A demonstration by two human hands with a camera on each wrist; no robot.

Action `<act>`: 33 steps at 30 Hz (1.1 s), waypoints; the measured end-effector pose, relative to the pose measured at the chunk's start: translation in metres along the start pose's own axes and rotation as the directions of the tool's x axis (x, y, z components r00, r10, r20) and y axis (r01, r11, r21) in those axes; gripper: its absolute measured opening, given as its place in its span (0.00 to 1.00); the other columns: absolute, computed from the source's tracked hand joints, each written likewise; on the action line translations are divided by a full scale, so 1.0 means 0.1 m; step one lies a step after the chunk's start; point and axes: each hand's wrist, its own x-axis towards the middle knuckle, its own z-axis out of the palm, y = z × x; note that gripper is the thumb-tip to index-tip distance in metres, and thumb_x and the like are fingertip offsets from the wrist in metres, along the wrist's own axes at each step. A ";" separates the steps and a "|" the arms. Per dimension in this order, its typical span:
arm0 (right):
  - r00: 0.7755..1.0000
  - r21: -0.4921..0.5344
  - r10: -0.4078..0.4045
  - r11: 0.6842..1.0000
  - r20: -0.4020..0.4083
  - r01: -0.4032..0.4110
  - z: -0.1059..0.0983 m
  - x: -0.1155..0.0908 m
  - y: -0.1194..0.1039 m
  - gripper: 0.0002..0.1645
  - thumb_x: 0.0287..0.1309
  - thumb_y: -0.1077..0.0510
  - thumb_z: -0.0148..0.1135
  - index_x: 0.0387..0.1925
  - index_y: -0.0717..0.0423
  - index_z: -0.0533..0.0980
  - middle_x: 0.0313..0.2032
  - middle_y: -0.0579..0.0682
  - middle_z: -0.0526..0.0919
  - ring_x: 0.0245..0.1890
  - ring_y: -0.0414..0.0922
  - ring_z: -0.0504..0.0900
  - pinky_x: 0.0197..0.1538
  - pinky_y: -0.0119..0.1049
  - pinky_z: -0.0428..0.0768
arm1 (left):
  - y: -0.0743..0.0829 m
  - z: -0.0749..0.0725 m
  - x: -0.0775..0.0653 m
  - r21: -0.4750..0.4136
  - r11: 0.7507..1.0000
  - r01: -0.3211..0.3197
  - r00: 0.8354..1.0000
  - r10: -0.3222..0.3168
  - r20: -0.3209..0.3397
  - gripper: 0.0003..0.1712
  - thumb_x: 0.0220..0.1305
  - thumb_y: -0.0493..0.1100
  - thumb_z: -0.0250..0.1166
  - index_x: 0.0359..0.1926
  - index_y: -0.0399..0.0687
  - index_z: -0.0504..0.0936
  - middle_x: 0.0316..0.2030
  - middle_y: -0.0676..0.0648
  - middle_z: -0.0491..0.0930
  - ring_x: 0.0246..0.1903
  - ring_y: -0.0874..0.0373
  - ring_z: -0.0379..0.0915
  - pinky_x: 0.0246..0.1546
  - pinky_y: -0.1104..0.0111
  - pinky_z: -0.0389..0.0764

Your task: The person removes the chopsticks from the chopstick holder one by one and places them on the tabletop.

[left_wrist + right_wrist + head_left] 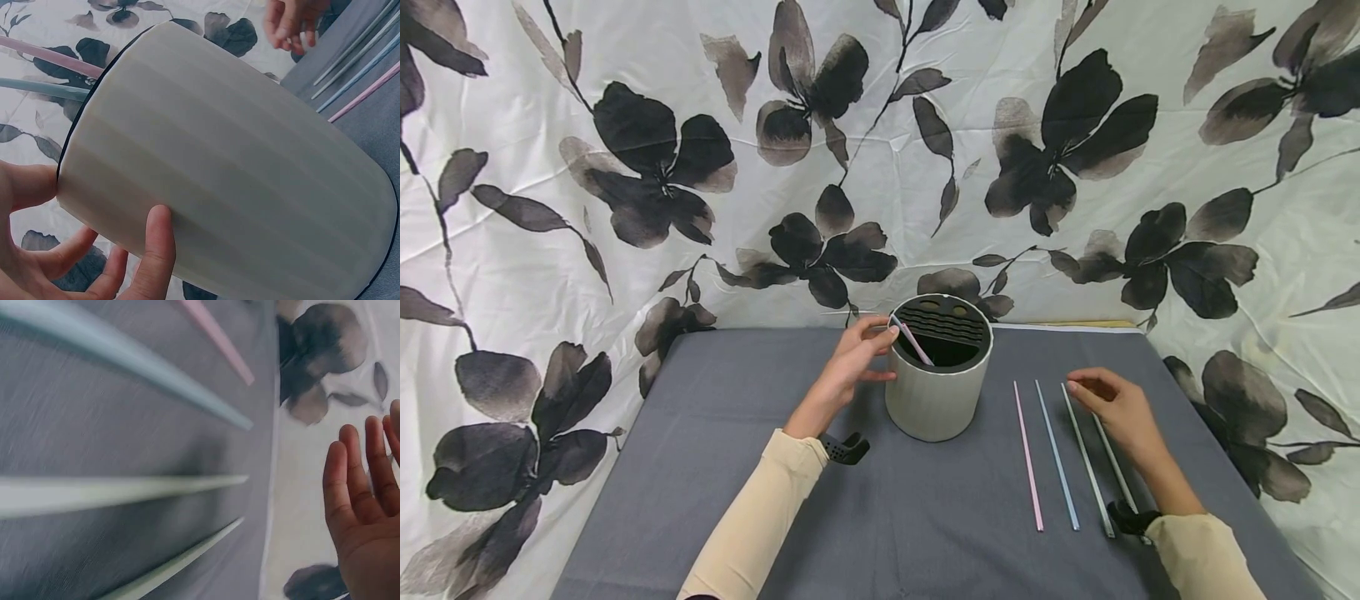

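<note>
A pale ribbed round holder (934, 408) with a dark slotted insert stands upright on the grey cloth. My left hand (853, 354) holds its left side near the rim, with fingers against the wall in the left wrist view. A pink chopstick (50, 57) and a blue chopstick (44, 87) lean out of the holder beside that hand. To the right lie a pink chopstick (1028, 458), a blue chopstick (1057, 457) and two pale green chopsticks (1086, 458), roughly side by side. My right hand (1112, 404) hovers by the green ones' far ends, fingers relaxed, gripping nothing.
Grey cloth (715, 467) covers the table. Behind it hangs a white sheet (925, 233) with dark flowers, close behind the holder. A dark band (846, 448) is on my left wrist, and another (1131, 518) is on the right.
</note>
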 end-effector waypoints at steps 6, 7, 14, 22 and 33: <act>0.997 0.112 -0.064 0.991 -0.040 0.068 0.10 -0.01 -0.43 0.16 0.69 0.59 0.68 0.55 0.62 0.82 0.42 0.32 0.87 0.41 0.28 0.85 0.42 0.18 0.85 | 0.02 0.01 0.00 0.002 1.000 0.002 1.000 -0.002 -0.002 0.30 0.75 0.52 0.65 0.73 0.51 0.71 0.68 0.39 0.73 0.68 0.39 0.70 0.42 0.57 0.94; 0.996 0.121 -0.079 0.989 -0.048 0.084 0.12 -0.01 -0.51 0.16 0.69 0.60 0.69 0.55 0.62 0.82 0.43 0.33 0.87 0.42 0.29 0.85 0.43 0.18 0.85 | 0.02 0.02 0.01 0.002 1.000 0.004 1.000 -0.004 -0.003 0.30 0.75 0.52 0.65 0.73 0.51 0.71 0.68 0.39 0.73 0.68 0.39 0.70 0.42 0.58 0.94; 0.976 0.137 -0.211 0.966 -0.060 0.217 0.31 -0.03 -0.96 0.13 0.68 0.64 0.68 0.52 0.57 0.84 0.46 0.42 0.87 0.48 0.30 0.84 0.51 0.15 0.81 | 0.02 0.03 0.01 0.002 1.000 0.008 1.000 -0.008 -0.001 0.30 0.75 0.52 0.65 0.73 0.52 0.71 0.68 0.39 0.73 0.68 0.39 0.70 0.42 0.57 0.94; 0.920 0.198 -0.391 0.902 -0.001 0.384 0.55 0.03 -1.27 0.17 0.64 0.71 0.68 0.53 0.58 0.83 0.48 0.54 0.87 0.51 0.33 0.84 0.57 0.21 0.82 | -0.01 0.01 0.03 -0.012 1.000 -0.001 1.000 0.001 -0.006 0.29 0.75 0.52 0.65 0.72 0.52 0.72 0.67 0.39 0.73 0.67 0.39 0.71 0.43 0.56 0.94; 0.824 0.105 -0.562 0.826 0.078 0.554 0.78 0.23 -1.63 0.21 0.61 0.72 0.70 0.54 0.53 0.84 0.51 0.48 0.88 0.49 0.40 0.84 0.50 0.28 0.83 | 0.01 0.02 0.02 -0.001 1.000 0.005 1.000 -0.005 -0.003 0.30 0.75 0.53 0.65 0.73 0.53 0.71 0.68 0.40 0.73 0.68 0.39 0.70 0.44 0.56 0.94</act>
